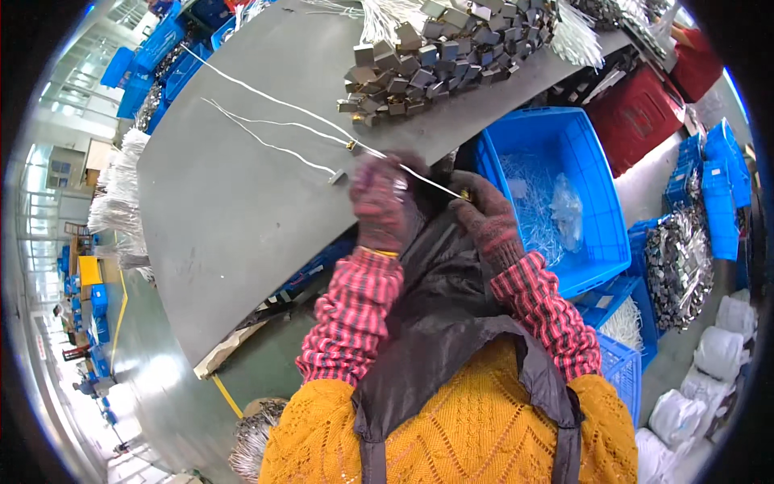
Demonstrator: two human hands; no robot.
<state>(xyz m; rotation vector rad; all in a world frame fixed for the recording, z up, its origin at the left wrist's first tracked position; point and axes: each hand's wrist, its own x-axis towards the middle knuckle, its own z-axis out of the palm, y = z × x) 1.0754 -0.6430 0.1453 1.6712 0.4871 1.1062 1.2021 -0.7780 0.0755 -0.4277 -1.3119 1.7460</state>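
My right hand (488,214), in a dark knitted glove, pinches the end of a long white wire (282,96) at a small brass-coloured piece (465,195). From there the wire runs up and left past my other hand and over the table. My left hand (377,202), also gloved and smeared by motion, is curled beside the wire. A silvery patch shows at its fingers, too blurred to name. Just beyond it on the grey table (218,234) lie two thinner wires, one ending in a small metal block (336,177), the other in a brass-coloured piece (351,146).
Many small metal blocks (435,68) are heaped at the table's far side, with bundles of white wires (576,36) behind. At my right stands a blue crate (601,234) holding wire scraps and a clear bag. A red container (635,121) stands beyond it.
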